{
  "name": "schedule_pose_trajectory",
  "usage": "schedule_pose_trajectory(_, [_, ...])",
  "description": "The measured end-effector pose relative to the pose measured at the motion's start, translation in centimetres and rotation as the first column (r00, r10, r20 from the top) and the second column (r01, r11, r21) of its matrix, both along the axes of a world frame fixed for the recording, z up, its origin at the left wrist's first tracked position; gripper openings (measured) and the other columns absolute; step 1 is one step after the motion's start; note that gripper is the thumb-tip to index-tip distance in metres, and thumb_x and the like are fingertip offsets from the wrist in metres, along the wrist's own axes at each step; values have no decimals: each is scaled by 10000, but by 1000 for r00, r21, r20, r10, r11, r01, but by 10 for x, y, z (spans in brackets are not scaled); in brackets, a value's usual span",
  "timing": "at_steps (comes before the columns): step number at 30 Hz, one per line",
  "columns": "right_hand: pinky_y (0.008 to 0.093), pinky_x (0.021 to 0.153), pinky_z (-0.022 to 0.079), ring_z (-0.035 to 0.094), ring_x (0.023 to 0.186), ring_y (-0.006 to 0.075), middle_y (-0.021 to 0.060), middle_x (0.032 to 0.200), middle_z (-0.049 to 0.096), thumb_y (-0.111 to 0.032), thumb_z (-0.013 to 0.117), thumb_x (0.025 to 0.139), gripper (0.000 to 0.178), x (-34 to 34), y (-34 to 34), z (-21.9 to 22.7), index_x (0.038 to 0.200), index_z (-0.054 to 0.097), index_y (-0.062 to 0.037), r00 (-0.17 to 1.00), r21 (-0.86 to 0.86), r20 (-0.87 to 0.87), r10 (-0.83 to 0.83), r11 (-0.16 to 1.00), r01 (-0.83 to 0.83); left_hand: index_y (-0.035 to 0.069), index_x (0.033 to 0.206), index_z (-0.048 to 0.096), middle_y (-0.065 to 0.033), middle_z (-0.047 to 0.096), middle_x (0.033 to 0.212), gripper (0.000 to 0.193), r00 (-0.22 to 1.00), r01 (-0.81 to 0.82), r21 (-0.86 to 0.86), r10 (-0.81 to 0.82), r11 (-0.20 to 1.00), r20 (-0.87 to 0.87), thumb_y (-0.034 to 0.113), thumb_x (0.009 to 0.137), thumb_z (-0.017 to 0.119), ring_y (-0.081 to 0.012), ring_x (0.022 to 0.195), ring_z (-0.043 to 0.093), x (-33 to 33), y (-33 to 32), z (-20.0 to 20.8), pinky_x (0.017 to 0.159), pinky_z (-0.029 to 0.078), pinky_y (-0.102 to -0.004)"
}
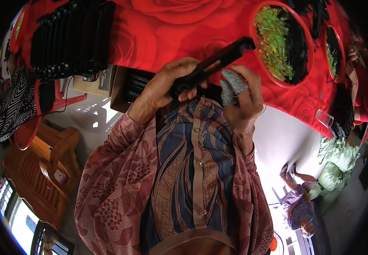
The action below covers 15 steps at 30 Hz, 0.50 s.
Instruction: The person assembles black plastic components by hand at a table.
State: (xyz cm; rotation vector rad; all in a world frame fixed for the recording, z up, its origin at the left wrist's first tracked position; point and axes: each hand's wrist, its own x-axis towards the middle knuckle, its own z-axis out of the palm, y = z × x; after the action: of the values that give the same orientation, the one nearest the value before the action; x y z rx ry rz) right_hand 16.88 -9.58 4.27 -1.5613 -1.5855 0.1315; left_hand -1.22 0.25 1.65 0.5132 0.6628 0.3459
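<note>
Clamped one long black bar [216, 60] in the left hand [167, 83], its long axis slanting up and rightward toward a red tray [290, 86]. Held the right hand [244, 97] just beside; could not tell its grip or contact. Counted two grey finger covers [228, 92], two such trays rightward, many dark parts [71, 40] leftward.

Both forearms [126, 138] raised in front of the torso [196, 165], converging toward midline; patterned sleeves [114, 182] end near the wrists [141, 112]. Left grip [163, 84]: clasped, thumb [185, 65] extended rightward, fingers curled below it. Right grip [244, 102]: held near the left, fingers bent, directed up and leftward; grey coverings [236, 81] worn on fingers. Right wrist nearly vertical. Right fingertip contact unclear.
</note>
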Motion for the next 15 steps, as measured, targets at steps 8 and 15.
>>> schedule_pose_trajectory(8, [410,669,556,648,945,374,199,1124,619,131,587,544,277,2,-2,-8,815,587,72,971,-224,237,14,974,40,1,1259,519,-180,683,970,416,984,171,82,-167,982,-55,317,994,570,-152,693,665,-5,6,9,524,507,-227])
schedule_pose_trajectory(15, [392,628,552,650,898,351,186,1079,599,88,617,612,218,3,-3,-18,825,591,43,977,-204,212,28,979,16,-11,1281,554,-188,653,1152,429,890,261,455,-30,852,-454,170,913,680,-167,827,664,-1,-1,35,635,543,-277])
